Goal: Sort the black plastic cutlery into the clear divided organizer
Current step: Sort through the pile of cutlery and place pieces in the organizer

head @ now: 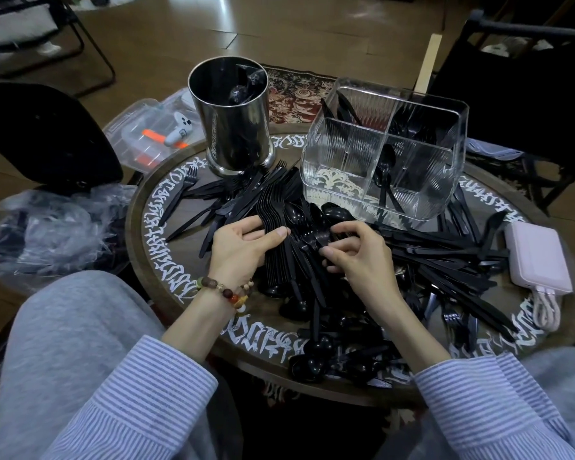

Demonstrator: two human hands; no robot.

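A big heap of black plastic cutlery [422, 260] covers the round table [166, 260]: forks, knives and spoons mixed. My left hand [243, 247] grips a nested stack of black forks [273, 200] at its handles. My right hand [356, 257] pinches a black spoon [319, 237] in the pile beside that stack. The clear divided organizer [382, 151] stands at the back right of the table; a spoon [385, 174] stands in its front right compartment, and dark cutlery shows in the back compartments. Its front left compartment looks empty.
A shiny metal cylinder [236, 117] with wrapped black items stands at the back left. A pink power bank [538, 257] with a white cable lies at the right edge. A clear lidded box [146, 131] sits behind the table, crumpled plastic bags [54, 227] at left.
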